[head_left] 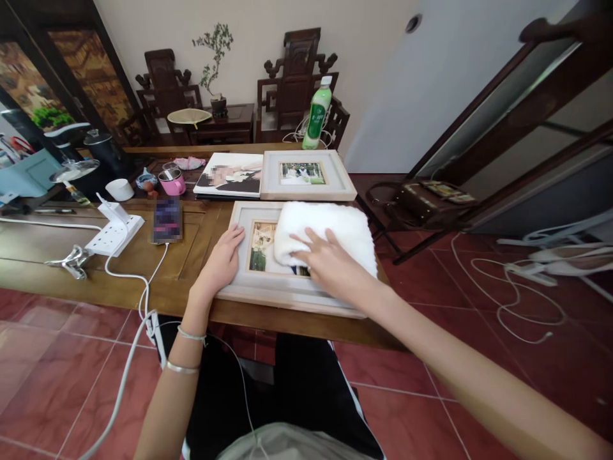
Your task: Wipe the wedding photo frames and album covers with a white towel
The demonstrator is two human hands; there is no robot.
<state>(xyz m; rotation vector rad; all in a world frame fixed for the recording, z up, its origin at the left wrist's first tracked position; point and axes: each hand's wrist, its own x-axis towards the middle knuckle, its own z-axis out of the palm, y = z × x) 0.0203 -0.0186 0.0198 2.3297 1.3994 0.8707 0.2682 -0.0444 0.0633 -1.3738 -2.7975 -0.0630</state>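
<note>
Where the long table [143, 268] ends on the right, the frame [287, 297] lies flat, close to the near edge and the right corner. It looks stiff and a bit heavy. Its glass could crack, so the wood rim is the safe place to hold. Another frame [306, 188] lies just behind it, so there is little room that way. Left of the frame there is more room, as far as a phone [167, 219]. A soft, light cloth [335, 227] covers the frame's right half and would bunch up easily. The right hand [330, 262] lies flat and spread on the cloth. The left hand [223, 259] rests open on the frame's left rim, gripping nothing.
</note>
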